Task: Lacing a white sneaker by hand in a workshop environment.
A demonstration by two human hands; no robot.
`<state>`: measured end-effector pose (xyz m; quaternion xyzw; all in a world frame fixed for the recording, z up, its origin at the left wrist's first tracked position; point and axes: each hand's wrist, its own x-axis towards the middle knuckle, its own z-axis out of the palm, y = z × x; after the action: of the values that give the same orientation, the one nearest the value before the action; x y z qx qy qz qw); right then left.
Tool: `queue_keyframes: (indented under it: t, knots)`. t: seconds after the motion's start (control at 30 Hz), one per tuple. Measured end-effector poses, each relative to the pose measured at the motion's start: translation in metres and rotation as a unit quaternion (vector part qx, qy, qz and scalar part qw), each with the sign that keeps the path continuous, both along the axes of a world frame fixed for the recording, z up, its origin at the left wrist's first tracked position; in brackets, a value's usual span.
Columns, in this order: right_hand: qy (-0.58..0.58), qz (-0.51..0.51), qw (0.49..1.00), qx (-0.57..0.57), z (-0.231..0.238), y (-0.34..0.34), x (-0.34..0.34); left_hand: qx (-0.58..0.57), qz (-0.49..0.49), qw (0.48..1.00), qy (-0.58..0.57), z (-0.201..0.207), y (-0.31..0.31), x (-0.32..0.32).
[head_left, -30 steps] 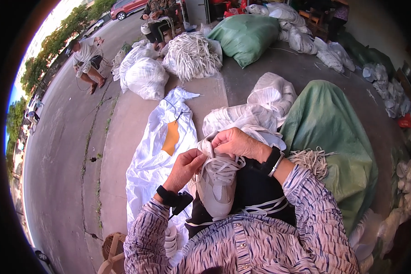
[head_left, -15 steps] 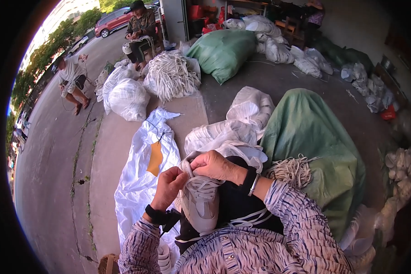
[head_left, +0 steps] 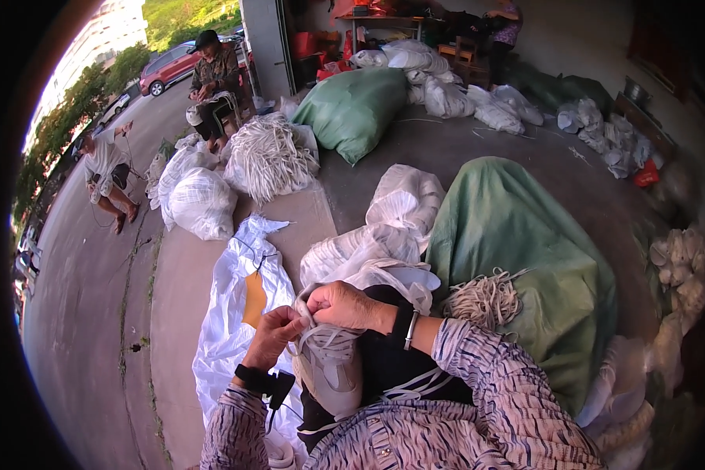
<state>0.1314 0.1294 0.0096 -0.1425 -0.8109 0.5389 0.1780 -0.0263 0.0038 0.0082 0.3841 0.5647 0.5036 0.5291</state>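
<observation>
A pale grey-white sneaker rests on my dark-clad lap, toe toward me, with white laces across its upper. My left hand is closed in a pinch at the left edge of the shoe's opening. Right beside it, my right hand has its fingers closed over the collar, thumb and forefinger bent inward. Whether a lace end is also caught between the fingertips is too small to tell. Loose white laces lie over my lap.
Ahead are white bags of shoes. A green sack stands at right, with a lace bundle against it. White sheeting lies at left. Farther off are a lace heap, another green sack and two seated people.
The view has shifted, so the surroundings sit farther left and the hands a little lower. Both hands stay closed at the sneaker's opening, with little change in their grip.
</observation>
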Motion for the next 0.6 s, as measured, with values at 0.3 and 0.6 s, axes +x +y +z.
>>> queue_keyframes:
  t: [0.3,0.6]
  knots:
    - [0.058,-0.138,0.987,-0.052,-0.006,0.018,0.022,-0.067,-0.049,0.995,0.063,0.016,0.000,-0.007]
    - [-0.125,-0.242,0.956,-0.106,-0.052,0.074,0.094,-0.057,-0.018,0.997,0.040,0.007,-0.006,-0.007]
